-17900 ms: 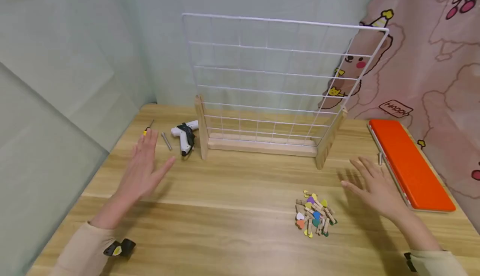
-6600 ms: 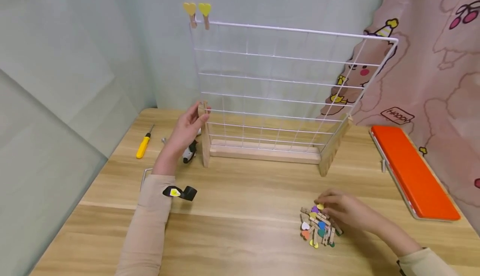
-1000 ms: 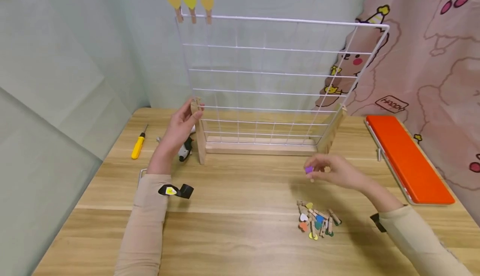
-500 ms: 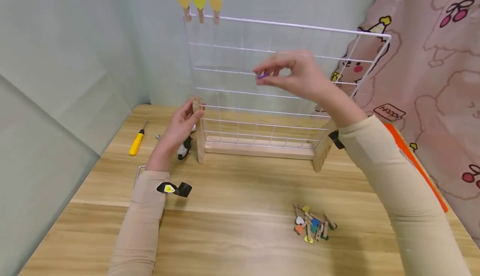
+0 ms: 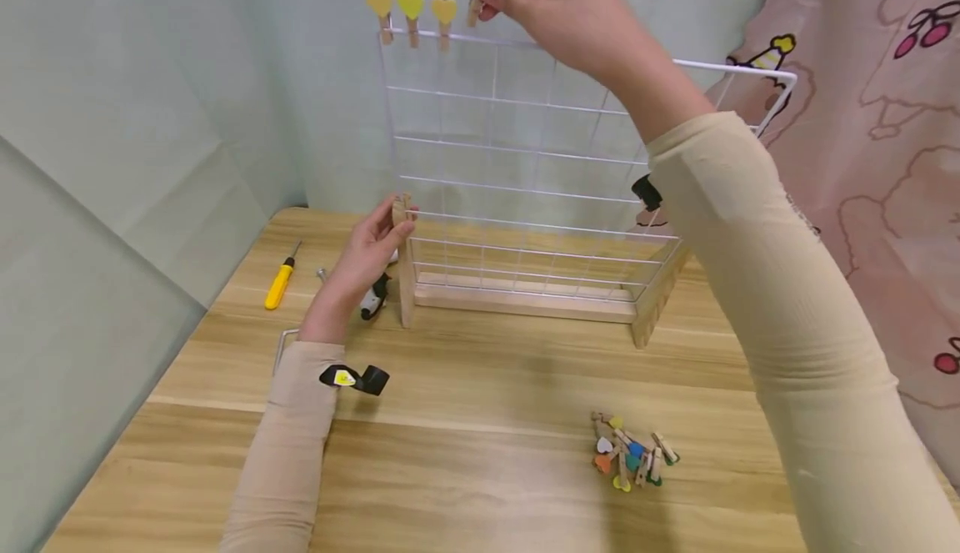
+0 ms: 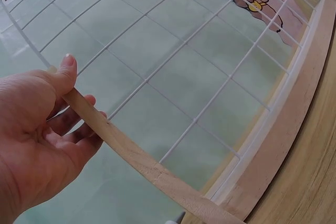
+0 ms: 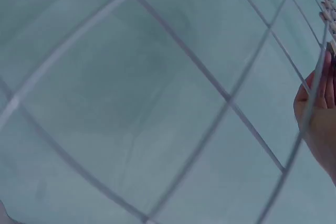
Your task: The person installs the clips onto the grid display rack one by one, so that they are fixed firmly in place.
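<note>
In the head view my right hand (image 5: 558,7) pinches a wooden clothespin (image 5: 475,9) with a purple heart, just over the top wire of a white wire grid (image 5: 517,153). Left of it, three clothespins with yellow hearts (image 5: 410,7) stand clipped along that wire. My left hand (image 5: 367,244) grips the top of the stand's left wooden post (image 5: 406,278); the left wrist view shows the thumb and fingers on either side of the post (image 6: 126,148). A small pile of heart clothespins (image 5: 633,453) lies on the table. In the right wrist view my right hand (image 7: 320,114) shows at the edge.
Left of the stand lie a yellow screwdriver (image 5: 280,284), a bolt (image 5: 322,273), a glue gun (image 5: 373,299) partly behind my left hand, and a bent metal rod (image 5: 282,349). The stand's right wooden post (image 5: 660,299) is partly behind my right sleeve (image 5: 795,311).
My right hand has lifted the purple-heart clothespin from near the pile, up and left to the grid's top wire. Earlier, the yellow-heart clothespins went onto the wire. My left hand keeps its grip.
</note>
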`<action>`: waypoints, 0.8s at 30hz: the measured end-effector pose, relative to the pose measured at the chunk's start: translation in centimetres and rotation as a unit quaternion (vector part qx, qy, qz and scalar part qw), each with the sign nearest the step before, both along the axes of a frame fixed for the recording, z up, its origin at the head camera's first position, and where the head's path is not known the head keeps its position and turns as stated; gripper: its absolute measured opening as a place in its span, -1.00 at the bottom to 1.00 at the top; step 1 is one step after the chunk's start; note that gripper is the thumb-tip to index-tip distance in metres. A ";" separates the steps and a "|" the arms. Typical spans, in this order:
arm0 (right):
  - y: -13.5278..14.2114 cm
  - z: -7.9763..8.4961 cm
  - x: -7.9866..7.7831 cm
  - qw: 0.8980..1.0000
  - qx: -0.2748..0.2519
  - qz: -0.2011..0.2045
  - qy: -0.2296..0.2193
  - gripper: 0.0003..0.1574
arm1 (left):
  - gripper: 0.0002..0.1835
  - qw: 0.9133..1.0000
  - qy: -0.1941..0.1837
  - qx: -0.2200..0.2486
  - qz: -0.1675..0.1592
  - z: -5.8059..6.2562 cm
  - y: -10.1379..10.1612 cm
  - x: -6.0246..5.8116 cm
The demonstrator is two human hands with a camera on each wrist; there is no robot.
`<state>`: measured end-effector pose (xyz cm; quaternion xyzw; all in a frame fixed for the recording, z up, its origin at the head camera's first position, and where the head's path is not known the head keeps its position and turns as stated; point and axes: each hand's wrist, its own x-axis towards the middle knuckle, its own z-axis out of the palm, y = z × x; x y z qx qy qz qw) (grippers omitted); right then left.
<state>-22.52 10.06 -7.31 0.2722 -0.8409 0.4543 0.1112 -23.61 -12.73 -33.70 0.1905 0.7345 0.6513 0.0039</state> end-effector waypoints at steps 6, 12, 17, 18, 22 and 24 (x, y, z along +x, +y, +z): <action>0.3 -0.4 -0.8 0.996 -0.071 0.007 -0.051 -0.74 | -0.45 1.000 -0.004 0.008 -0.003 0.2 0.4 0.4; 0.2 -0.3 -1.0 0.995 -0.077 0.017 -0.068 -0.74 | -0.42 1.000 -0.010 0.013 0.000 0.7 0.2 0.7; -0.1 -0.3 -1.0 0.994 -0.070 0.008 -0.080 -0.74 | -0.36 1.000 -0.013 0.009 0.003 0.1 0.0 0.2; 0.0 -0.4 -1.0 0.994 -0.073 0.008 -0.080 -0.75 | -0.35 1.000 -0.014 0.009 0.003 0.1 0.0 0.3; 0.2 -0.4 -1.0 0.994 -0.080 0.006 -0.070 -0.78 | -0.33 1.000 -0.024 0.004 0.004 0.9 0.2 1.0; 0.2 -0.4 -1.0 0.996 -0.067 0.001 -0.065 -0.76 | -0.34 1.000 -0.024 0.006 0.003 1.4 0.3 1.3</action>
